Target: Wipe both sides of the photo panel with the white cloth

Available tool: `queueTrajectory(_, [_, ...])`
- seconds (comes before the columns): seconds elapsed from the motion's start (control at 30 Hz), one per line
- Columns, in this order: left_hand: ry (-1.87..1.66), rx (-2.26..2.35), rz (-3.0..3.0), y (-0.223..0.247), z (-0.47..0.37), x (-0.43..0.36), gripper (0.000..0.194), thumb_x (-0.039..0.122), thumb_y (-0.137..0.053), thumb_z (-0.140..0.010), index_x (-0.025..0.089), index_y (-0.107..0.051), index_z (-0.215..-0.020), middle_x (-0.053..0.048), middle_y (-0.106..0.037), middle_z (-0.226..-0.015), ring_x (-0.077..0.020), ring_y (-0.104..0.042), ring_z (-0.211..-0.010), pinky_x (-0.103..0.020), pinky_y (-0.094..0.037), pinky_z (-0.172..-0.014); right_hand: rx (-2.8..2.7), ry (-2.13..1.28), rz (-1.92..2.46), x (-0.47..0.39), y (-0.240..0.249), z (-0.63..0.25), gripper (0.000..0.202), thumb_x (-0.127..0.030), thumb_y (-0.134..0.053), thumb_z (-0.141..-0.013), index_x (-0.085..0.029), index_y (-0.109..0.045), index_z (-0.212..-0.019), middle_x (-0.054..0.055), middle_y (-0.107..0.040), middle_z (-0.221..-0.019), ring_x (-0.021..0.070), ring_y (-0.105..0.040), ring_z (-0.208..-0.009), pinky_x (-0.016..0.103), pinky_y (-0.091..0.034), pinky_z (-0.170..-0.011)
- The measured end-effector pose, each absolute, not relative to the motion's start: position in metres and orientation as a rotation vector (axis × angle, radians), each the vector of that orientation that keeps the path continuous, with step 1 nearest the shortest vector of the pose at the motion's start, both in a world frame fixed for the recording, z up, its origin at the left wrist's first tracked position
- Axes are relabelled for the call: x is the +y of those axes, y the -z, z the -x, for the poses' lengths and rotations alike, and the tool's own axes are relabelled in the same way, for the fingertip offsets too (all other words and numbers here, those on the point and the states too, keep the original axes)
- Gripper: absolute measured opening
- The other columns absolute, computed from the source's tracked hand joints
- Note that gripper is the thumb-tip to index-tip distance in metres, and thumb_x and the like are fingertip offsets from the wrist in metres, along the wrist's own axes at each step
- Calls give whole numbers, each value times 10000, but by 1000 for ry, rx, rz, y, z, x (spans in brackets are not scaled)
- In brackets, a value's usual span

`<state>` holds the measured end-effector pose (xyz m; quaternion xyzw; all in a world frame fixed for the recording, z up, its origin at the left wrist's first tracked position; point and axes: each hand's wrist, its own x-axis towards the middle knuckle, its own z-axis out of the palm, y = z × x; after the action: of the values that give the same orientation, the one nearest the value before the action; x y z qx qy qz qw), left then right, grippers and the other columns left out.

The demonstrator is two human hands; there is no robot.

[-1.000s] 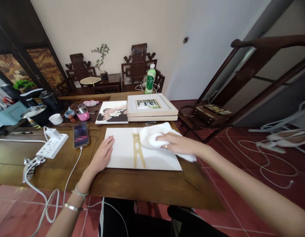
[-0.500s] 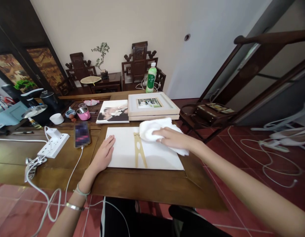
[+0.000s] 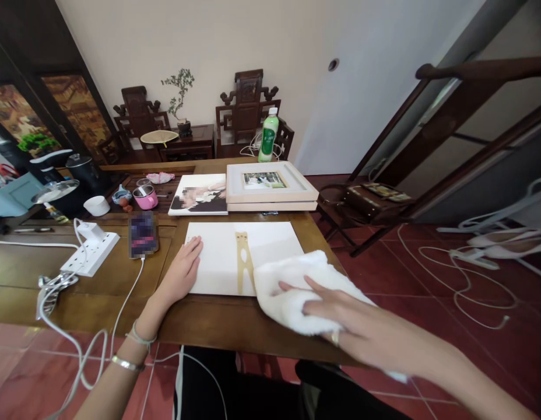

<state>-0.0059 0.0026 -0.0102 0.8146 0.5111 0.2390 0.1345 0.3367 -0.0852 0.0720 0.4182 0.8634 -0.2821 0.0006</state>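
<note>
**Wood table, white board, soft cloth**

Wooden table [image 3: 99,280] carries a stiff, light white board [image 3: 218,259], likely slippery, pinned at its 9 o'clock edge by the flat, open left hand [image 3: 181,274]. Soft cloth [image 3: 292,286], at its 4 o'clock corner, lies under the right hand [image 3: 362,332], fingers spread; bunch it to grip.

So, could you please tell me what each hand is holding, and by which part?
The right hand presses a white cloth from above. The left hand rests flat on the white board, at its left edge, gripping nothing.
</note>
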Motion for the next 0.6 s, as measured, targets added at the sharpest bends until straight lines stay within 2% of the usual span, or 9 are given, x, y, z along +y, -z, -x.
queueTrajectory(0.1, [-691,1477,-2368,10,6,3,458,244,-286,-961,166,-419,-1392,-120,-371,-1495,-216,-283,-1410,-472,-209,-1163,2633,850,-1390,-50,-70,-333,424,-123,-416,-742,-190,-630,-1102,122,-516,-1373,342,-238,-1387,510,-406,-1013])
queueTrajectory(0.2, [-681,1482,-2367,11,6,3,462,249,-283,-963,150,-418,-1393,-128,-366,-1496,-220,-280,-1411,-469,-206,-1165,2690,785,-1443,0,-65,-328,412,-167,-412,-780,-187,-628,-1130,125,-632,-1194,344,-380,-1323,506,-386,-1005])
queueTrajectory(0.27, [-683,1478,-2366,11,7,3,460,252,-284,-966,161,-412,-1398,-120,-364,-1498,-220,-280,-1411,-473,-206,-1165,2765,716,-1485,33,-61,-323,387,-202,-421,-799,-170,-634,-1121,127,-646,-1146,343,-500,-1209,485,-405,-972])
queueTrajectory(0.33, [-687,1470,-2365,11,7,3,457,255,-289,-969,181,-402,-1405,-108,-359,-1503,-219,-280,-1411,-477,-209,-1163,2839,673,-1520,59,-58,-316,376,-226,-420,-819,-160,-631,-1124,128,-641,-1155,330,-555,-1120,456,-425,-933])
queueTrajectory(0.47, [-684,1472,-2359,10,7,3,459,259,-290,-968,166,-405,-1403,-120,-358,-1501,-219,-275,-1413,-477,-206,-1164,2911,632,-1554,76,-50,-303,374,-203,-394,-823,-152,-615,-1120,129,-656,-1122,329,-564,-1075,467,-413,-922])
queueTrajectory(0.6, [-699,1469,-2352,9,7,2,455,257,-297,-965,181,-415,-1397,-112,-369,-1497,-213,-283,-1410,-470,-209,-1164,2988,565,-1469,46,-40,-300,368,-106,-403,-748,-162,-618,-1042,126,-630,-1203,340,-449,-1246,555,-273,-1051])
